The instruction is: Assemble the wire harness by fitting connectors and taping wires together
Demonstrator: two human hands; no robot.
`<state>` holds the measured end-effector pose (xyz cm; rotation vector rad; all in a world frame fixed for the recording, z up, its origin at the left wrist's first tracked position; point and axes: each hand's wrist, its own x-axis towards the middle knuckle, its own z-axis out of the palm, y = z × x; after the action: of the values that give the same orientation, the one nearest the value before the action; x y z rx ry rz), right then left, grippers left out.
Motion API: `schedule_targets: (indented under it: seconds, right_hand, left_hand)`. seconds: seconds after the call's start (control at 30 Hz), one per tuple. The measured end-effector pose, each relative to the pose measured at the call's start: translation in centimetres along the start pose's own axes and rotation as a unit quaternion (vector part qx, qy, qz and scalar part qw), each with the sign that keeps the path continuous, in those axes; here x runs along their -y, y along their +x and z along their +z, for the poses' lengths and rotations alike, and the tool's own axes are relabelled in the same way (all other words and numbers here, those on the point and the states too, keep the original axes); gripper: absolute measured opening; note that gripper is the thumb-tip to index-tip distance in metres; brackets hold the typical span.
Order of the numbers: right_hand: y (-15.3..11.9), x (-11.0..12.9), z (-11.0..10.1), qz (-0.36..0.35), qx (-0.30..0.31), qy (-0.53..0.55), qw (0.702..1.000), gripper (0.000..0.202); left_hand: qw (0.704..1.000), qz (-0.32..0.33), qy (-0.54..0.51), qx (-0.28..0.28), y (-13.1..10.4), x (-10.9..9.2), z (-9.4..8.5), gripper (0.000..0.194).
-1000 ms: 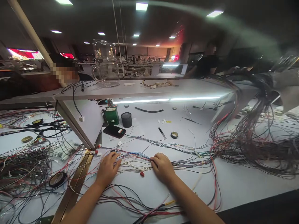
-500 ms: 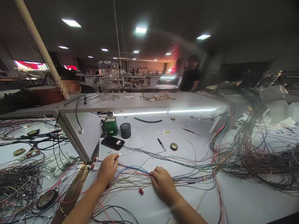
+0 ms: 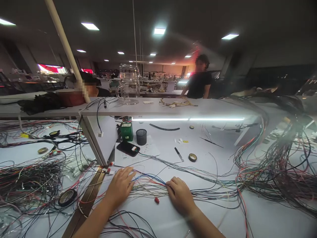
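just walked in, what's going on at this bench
A person has both hands at a bundle of thin coloured wires. The right hand pinches them; the left hand is over them farther left, its grip hidden. A small red connector lies loose nearer the person. Beyond the wires are a phone and a tape roll.

Left grip [image 3: 121, 185] palm down, loosely spread; right grip [image 3: 180, 194] curled inward; both forearms [image 3: 100, 213] angled forward.
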<state>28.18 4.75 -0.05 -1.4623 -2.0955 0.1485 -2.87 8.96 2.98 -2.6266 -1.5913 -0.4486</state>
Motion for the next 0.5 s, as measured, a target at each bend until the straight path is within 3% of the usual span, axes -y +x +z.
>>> schedule_targets:
  seconds: [0.07, 0.2, 0.37, 0.5]
  right_hand:
    - [0.0, -0.1, 0.1, -0.003, 0.001, -0.004, 1.0, 0.02]
    - [-0.3, -0.6, 0.3, -0.008, 0.015, -0.001, 1.0, 0.023]
    - [-0.4, -1.4, 0.5, -0.017, 0.039, 0.018, 0.999, 0.027]
    - [-0.5, -1.7, 0.6, -0.025, 0.046, 0.011, 0.999, 0.028]
  left_hand:
    - [1.0, -0.013, -0.012, 0.026, 0.0, -0.7, -0.2, 0.028]
    - [0.991, -0.12, -0.019, 0.061, -0.1, -1.4, -0.6, 0.029]
    - [0.966, -0.248, -0.036, 0.064, 0.2, 0.2, 0.1, 0.039]
    - [0.955, -0.281, -0.054, 0.081, 0.8, 1.2, 0.4, 0.041]
